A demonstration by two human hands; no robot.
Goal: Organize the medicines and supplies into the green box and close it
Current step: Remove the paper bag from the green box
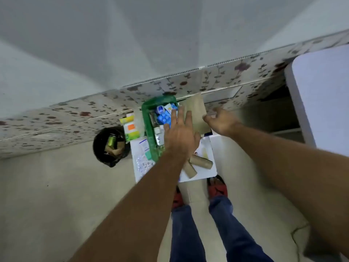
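We see the green box (149, 127) open on a small white table (211, 167), with blue blister packs (165, 118) and small bottles (158, 135) inside. Our left hand (179, 135) lies flat with fingers spread wide over the right edge of the box, holding nothing. Our right hand (221, 120) is loosely curled at the right edge of a brown paper bag (196, 110); we cannot tell if it grips. Two cardboard tubes (198, 163) lie near the near edge. A black bin (111, 146) stands left on the floor.
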